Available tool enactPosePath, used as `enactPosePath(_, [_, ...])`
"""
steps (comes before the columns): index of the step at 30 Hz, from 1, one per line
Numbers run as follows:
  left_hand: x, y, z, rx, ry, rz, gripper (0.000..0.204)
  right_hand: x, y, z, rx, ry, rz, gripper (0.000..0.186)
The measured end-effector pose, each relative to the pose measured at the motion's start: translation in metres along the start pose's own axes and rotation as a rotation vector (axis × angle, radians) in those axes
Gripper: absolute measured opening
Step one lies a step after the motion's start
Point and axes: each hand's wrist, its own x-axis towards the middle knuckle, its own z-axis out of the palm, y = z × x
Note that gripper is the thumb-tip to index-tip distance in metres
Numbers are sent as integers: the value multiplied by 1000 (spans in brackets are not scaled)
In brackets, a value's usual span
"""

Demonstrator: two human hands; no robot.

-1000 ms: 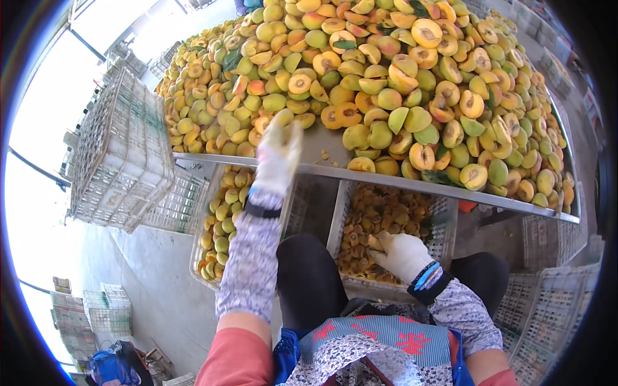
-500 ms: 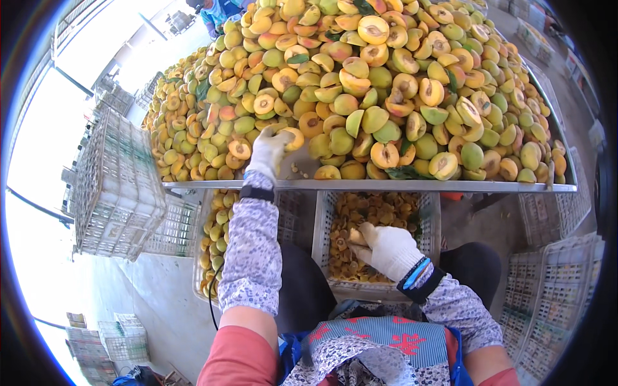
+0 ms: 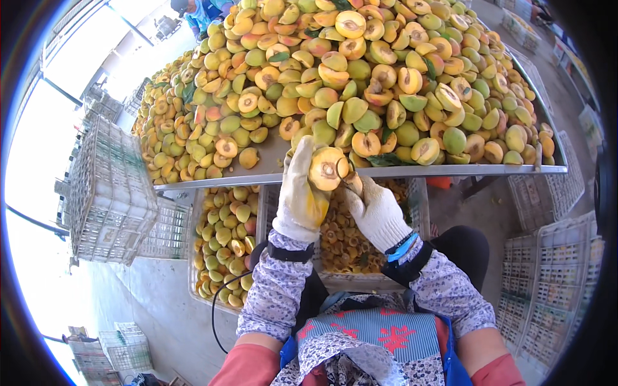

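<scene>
Gripped in the gloved left hand (image 3: 301,193), a halved apricot (image 3: 326,168) shows its orange, pitted face; right hand (image 3: 374,209) pinches a small tool (image 3: 346,174).

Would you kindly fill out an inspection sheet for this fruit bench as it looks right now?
Surface: metal table, heaped with halved fruit.
Job's things: fruit half in left hand; small loop tool in right hand, at its cut face.
Clutter: crate of whole fruit and crate of dark pieces under the table.
Grips: both gloved, both closed on their items.
Cables: thin black cord by left sleeve.
Surroundings: stacked empty crates; another person at the far end.
</scene>
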Motion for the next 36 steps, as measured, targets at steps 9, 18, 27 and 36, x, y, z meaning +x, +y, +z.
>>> enactPosePath(9, [-6, 4, 25, -421, 59, -227, 42, -8, 6, 8, 173, -46, -49, 29])
enactPosePath(18, [-17, -1, 32, -178, 137, -118, 38, -15, 18, 40, 608, -196, 114, 41])
enactPosePath(27, [-14, 5, 24, -135, -46, -197, 40, -14, 13, 15, 491, -323, 239, 47])
enactPosePath(36, [-16, 11, 34, 22, 138, -336, 48, -20, -7, 3, 837, -586, 532, 46])
